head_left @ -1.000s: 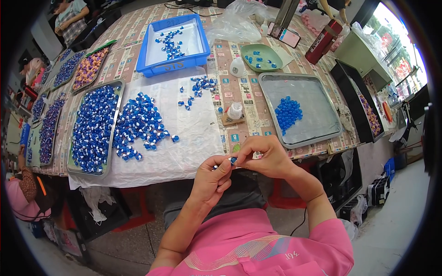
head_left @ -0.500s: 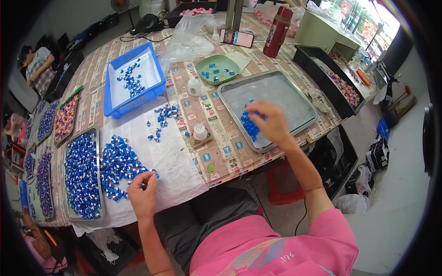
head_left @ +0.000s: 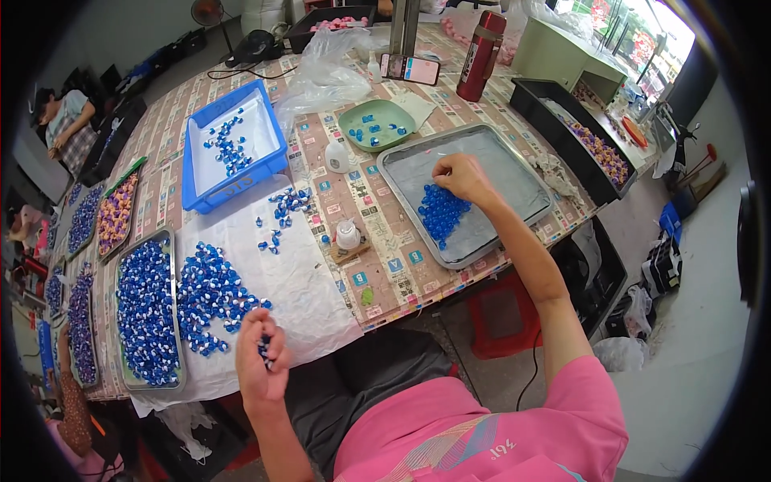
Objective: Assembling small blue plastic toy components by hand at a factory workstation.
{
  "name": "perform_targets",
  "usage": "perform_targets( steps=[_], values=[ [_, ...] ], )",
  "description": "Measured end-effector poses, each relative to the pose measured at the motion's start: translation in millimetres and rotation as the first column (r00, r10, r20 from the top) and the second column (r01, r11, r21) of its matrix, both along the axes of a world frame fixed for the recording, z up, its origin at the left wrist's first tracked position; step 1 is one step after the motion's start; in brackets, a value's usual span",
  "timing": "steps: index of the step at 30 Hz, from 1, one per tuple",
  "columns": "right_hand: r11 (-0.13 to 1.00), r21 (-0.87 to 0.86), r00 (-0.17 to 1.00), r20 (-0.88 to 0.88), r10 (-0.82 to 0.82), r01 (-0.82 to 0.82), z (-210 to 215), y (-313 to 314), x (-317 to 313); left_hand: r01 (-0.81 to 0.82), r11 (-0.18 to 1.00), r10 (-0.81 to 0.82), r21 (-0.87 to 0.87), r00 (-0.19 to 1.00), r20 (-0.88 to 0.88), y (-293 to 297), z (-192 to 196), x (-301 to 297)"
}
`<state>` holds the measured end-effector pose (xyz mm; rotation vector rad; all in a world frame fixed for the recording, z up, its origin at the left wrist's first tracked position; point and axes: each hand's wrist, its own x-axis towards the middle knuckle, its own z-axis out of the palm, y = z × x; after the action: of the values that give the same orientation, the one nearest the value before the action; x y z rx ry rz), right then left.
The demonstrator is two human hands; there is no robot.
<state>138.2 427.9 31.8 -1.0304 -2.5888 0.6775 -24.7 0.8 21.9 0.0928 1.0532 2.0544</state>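
Note:
My left hand (head_left: 262, 357) is turned palm up at the near edge of the white cloth (head_left: 301, 297), its fingers curled round a few small blue-and-white beads (head_left: 265, 347). Beside it lies a loose heap of the same beads (head_left: 210, 281), next to a metal tray (head_left: 177, 321) full of them. Over the larger metal tray (head_left: 514, 149) at the right, my right hand (head_left: 466, 178) has its thumb and fingers pinched together. Whatever is in that pinch is too small to make out. Clear blue beads (head_left: 442, 213) lie in a cluster just below the hand.
A blue bin (head_left: 277, 165) and a green dish (head_left: 347, 124) hold scattered beads. White bottles (head_left: 336, 157), a small white pot (head_left: 348, 234), a phone (head_left: 409, 69) and a red flask (head_left: 482, 56) stand nearby. Black trays (head_left: 526, 100) flank the table; other people sit at the left.
My left hand has drawn back from the heap's edge and turned palm up. My right hand has shifted toward the tray's far side and closed its fingers, uncovering more of the blue beads.

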Motion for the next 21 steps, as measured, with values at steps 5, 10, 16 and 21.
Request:
perform_targets(
  steps=[5, 10, 16, 21],
  values=[
    [0.998, 0.068, 0.982, -0.190, 0.018, -0.005, 3, -20, 1, 0.038, 0.933, -0.266, 0.357, 0.741, 0.617, 12, 9, 28],
    [0.978, -0.133, 0.920, -0.380, 0.097, -0.159, 27, -79, 6, -0.046, 0.933, -0.270, 0.358, 0.569, 0.777, 21, 0, 43],
    [0.875, -0.350, 0.895, -0.409, 0.178, -0.334, 37, -136, -1, -0.040, 0.908, -0.320, 0.418, 0.577, 0.751, 24, -7, 54],
    [0.834, -0.435, 0.906, -0.390, 0.165, -0.339, 35, -165, -13, 0.033, 0.914, -0.315, 0.404, 0.686, 0.656, 23, -1, 62]
  ],
)
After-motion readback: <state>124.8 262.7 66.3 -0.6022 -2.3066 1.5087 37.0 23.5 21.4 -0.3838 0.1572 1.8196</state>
